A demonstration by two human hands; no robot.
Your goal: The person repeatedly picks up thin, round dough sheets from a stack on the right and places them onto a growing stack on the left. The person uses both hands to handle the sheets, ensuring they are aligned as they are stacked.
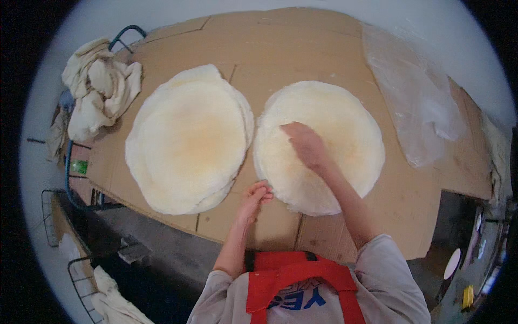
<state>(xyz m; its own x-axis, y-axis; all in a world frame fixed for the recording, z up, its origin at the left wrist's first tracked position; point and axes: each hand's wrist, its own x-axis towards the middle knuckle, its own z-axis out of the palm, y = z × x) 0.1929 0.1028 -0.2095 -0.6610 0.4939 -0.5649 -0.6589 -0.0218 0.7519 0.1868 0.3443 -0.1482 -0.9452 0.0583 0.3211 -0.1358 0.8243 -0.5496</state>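
Two stacks of thin, round, pale flatbreads lie side by side on a cardboard-covered table, browned toward their middles. My right hand (305,143), slightly blurred, reaches palm down over the right stack (348,133), fingers extended and nothing seen in them. Whether it presses on the top sheet cannot be told. Beside the near left edge of that stack is my left hand (255,196), its fingers curled and their tips at the rim; any grip on the edge is hidden. The left stack (190,141) has uneven, overlapping edges and no hand on it.
Cardboard (291,44) covers the table. A clear plastic sheet (417,97) lies at the right. Crumpled cream cloth (103,89) is heaped at the left by a blue metal frame (68,174). More cloth (115,299) hangs on a rack at lower left.
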